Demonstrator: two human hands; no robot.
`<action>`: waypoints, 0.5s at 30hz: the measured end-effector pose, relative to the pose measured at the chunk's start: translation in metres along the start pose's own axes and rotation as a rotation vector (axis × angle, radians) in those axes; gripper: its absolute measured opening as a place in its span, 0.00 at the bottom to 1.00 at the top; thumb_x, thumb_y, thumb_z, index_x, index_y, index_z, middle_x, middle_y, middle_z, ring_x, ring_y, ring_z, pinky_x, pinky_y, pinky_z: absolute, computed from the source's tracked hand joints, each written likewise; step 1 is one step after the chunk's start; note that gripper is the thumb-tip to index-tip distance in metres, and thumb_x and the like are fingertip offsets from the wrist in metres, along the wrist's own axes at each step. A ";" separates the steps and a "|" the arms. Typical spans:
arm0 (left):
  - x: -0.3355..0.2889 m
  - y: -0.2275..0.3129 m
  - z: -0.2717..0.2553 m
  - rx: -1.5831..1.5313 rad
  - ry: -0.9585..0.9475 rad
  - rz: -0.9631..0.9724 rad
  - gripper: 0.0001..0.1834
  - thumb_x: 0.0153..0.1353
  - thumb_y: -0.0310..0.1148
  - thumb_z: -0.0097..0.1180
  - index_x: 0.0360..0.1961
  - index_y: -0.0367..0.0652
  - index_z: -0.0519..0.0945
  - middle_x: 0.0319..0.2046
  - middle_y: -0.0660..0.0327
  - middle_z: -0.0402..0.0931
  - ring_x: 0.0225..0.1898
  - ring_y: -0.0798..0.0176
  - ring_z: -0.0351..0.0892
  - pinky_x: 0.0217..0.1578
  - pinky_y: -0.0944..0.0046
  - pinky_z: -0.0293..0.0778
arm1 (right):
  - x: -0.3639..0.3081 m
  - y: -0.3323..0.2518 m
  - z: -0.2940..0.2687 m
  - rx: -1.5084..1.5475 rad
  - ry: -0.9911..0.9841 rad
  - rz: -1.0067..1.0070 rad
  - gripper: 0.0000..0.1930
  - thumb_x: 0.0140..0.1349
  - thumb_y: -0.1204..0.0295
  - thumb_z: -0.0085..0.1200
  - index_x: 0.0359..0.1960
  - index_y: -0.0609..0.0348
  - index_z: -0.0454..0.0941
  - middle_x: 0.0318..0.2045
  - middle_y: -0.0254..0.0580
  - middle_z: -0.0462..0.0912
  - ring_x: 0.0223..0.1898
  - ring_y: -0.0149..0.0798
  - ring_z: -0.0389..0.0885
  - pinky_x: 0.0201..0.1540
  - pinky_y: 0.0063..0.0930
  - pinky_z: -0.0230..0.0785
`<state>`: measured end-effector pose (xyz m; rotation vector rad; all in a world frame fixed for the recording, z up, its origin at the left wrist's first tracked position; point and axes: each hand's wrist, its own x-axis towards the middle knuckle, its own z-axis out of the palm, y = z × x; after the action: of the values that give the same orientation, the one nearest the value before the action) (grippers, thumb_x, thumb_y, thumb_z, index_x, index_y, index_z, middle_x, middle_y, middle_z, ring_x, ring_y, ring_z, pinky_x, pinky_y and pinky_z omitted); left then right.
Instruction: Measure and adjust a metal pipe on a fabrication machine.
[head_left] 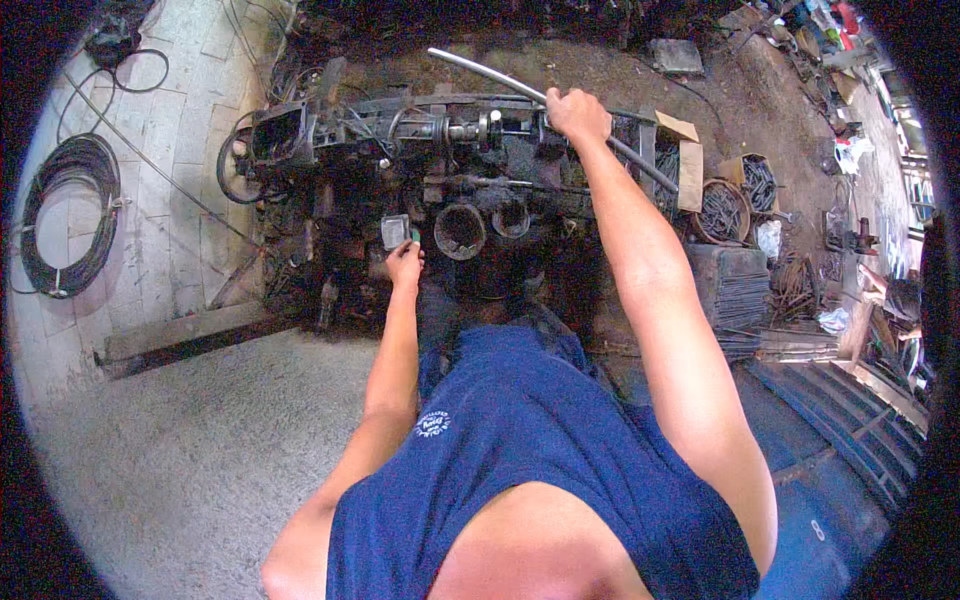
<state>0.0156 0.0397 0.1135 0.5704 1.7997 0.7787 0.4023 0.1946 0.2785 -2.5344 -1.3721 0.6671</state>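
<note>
A long metal rod [488,72] slants over the machine, its bright far end up to the left and its duller end down to the right. My right hand [580,115] is wrapped round it near the middle, arm stretched forward. Below and to the left, my left hand [404,264] has its fingers drawn together at the lower right edge of a small grey box [396,232]. A small green part shows by the fingertips; whether I pinch or only touch it is hard to see. The dark, greasy machine [470,130] with a shaft lies under both hands.
Two round metal openings [460,232] face up between my arms. On the right stand a cardboard box [678,130], a basket of metal pieces [722,212] and stacked dark bars [735,290]. A coiled black hose [68,215] lies at the left. A beam [190,335] edges the concrete floor.
</note>
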 end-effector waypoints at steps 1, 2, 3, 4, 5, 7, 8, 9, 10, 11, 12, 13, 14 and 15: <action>0.000 0.000 0.001 0.000 0.000 0.000 0.15 0.61 0.31 0.59 0.49 0.42 0.79 0.23 0.64 0.78 0.18 0.74 0.72 0.17 0.72 0.69 | 0.000 0.000 0.000 0.000 0.000 0.000 0.30 0.60 0.46 0.38 0.43 0.60 0.82 0.45 0.56 0.82 0.48 0.53 0.81 0.51 0.45 0.71; 0.000 0.000 0.001 0.012 0.008 0.008 0.17 0.61 0.31 0.59 0.50 0.39 0.78 0.23 0.63 0.78 0.18 0.74 0.72 0.18 0.72 0.68 | -0.001 0.001 -0.001 -0.002 0.012 0.004 0.30 0.60 0.46 0.38 0.43 0.59 0.82 0.45 0.56 0.82 0.48 0.53 0.81 0.51 0.45 0.71; -0.001 0.001 0.003 0.023 0.016 0.016 0.18 0.61 0.31 0.59 0.51 0.37 0.77 0.23 0.63 0.78 0.18 0.73 0.71 0.19 0.72 0.67 | -0.001 0.001 -0.002 -0.004 0.025 0.008 0.30 0.60 0.46 0.38 0.43 0.59 0.82 0.45 0.56 0.82 0.48 0.53 0.81 0.51 0.45 0.72; -0.002 0.002 0.003 0.022 0.017 0.016 0.18 0.61 0.31 0.59 0.51 0.37 0.77 0.23 0.63 0.78 0.18 0.73 0.71 0.19 0.72 0.67 | -0.002 0.000 -0.003 -0.004 0.024 0.007 0.30 0.60 0.46 0.38 0.43 0.59 0.82 0.45 0.56 0.82 0.48 0.53 0.81 0.51 0.45 0.72; -0.003 0.004 0.003 0.035 0.019 0.024 0.18 0.61 0.31 0.59 0.51 0.37 0.77 0.23 0.63 0.78 0.18 0.73 0.71 0.19 0.72 0.67 | -0.002 -0.001 -0.003 0.006 0.013 -0.002 0.31 0.60 0.46 0.38 0.44 0.60 0.82 0.45 0.57 0.81 0.49 0.54 0.80 0.53 0.46 0.70; -0.007 0.007 0.005 0.049 0.020 0.031 0.18 0.61 0.32 0.59 0.51 0.38 0.77 0.23 0.63 0.78 0.18 0.73 0.71 0.19 0.72 0.67 | -0.003 -0.001 -0.003 0.017 0.003 -0.008 0.31 0.59 0.46 0.37 0.44 0.60 0.81 0.44 0.59 0.81 0.49 0.56 0.79 0.54 0.47 0.68; -0.009 0.009 0.006 0.065 0.033 0.026 0.18 0.60 0.32 0.60 0.51 0.38 0.77 0.23 0.63 0.78 0.18 0.73 0.71 0.19 0.72 0.67 | -0.003 0.000 -0.003 0.001 0.007 -0.003 0.31 0.60 0.46 0.37 0.43 0.60 0.82 0.44 0.57 0.82 0.48 0.54 0.80 0.52 0.46 0.70; -0.010 0.008 0.005 0.079 0.048 0.021 0.18 0.60 0.32 0.60 0.51 0.38 0.77 0.23 0.63 0.77 0.18 0.73 0.71 0.19 0.72 0.67 | -0.004 -0.001 -0.003 -0.015 0.011 -0.001 0.31 0.61 0.46 0.38 0.43 0.60 0.83 0.44 0.55 0.82 0.48 0.52 0.81 0.50 0.45 0.72; -0.011 0.008 0.004 0.079 0.050 0.020 0.18 0.60 0.32 0.60 0.51 0.38 0.77 0.23 0.63 0.77 0.18 0.73 0.71 0.19 0.72 0.67 | -0.004 -0.001 -0.003 -0.015 0.010 -0.003 0.31 0.61 0.46 0.38 0.43 0.60 0.83 0.44 0.55 0.82 0.48 0.52 0.81 0.50 0.45 0.72; -0.011 0.009 0.003 0.061 0.042 0.026 0.18 0.60 0.32 0.60 0.51 0.38 0.78 0.23 0.63 0.78 0.18 0.73 0.71 0.19 0.72 0.67 | -0.005 -0.001 -0.002 -0.011 0.024 -0.005 0.31 0.61 0.46 0.38 0.42 0.60 0.83 0.43 0.55 0.82 0.48 0.52 0.81 0.50 0.45 0.72; -0.011 0.009 0.003 0.044 0.032 0.033 0.18 0.60 0.32 0.60 0.51 0.38 0.78 0.23 0.63 0.78 0.19 0.73 0.71 0.19 0.72 0.67 | -0.005 0.000 -0.003 -0.006 0.039 -0.006 0.31 0.61 0.46 0.38 0.42 0.60 0.83 0.43 0.55 0.83 0.47 0.52 0.81 0.50 0.45 0.72; -0.011 0.009 0.003 0.044 0.032 0.034 0.18 0.60 0.32 0.60 0.51 0.38 0.78 0.23 0.63 0.78 0.19 0.73 0.71 0.19 0.72 0.67 | -0.004 0.001 -0.003 -0.005 0.040 -0.006 0.31 0.61 0.46 0.38 0.42 0.60 0.83 0.43 0.55 0.83 0.47 0.52 0.81 0.50 0.45 0.72; -0.011 0.010 0.003 0.032 0.023 0.037 0.18 0.60 0.31 0.60 0.50 0.38 0.78 0.23 0.63 0.78 0.19 0.73 0.71 0.19 0.72 0.67 | -0.002 0.001 -0.002 -0.005 0.036 0.011 0.31 0.60 0.46 0.38 0.41 0.60 0.83 0.43 0.55 0.83 0.47 0.52 0.81 0.50 0.45 0.71; -0.012 0.010 0.004 0.019 0.016 0.040 0.18 0.60 0.31 0.60 0.50 0.38 0.78 0.24 0.63 0.78 0.19 0.73 0.71 0.19 0.71 0.67 | -0.003 0.001 -0.003 -0.005 0.030 0.027 0.31 0.60 0.46 0.38 0.41 0.60 0.83 0.43 0.55 0.83 0.47 0.52 0.82 0.50 0.46 0.71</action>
<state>0.0237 0.0391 0.1269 0.6157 1.8172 0.7954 0.4031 0.1922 0.2819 -2.5603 -1.3341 0.6285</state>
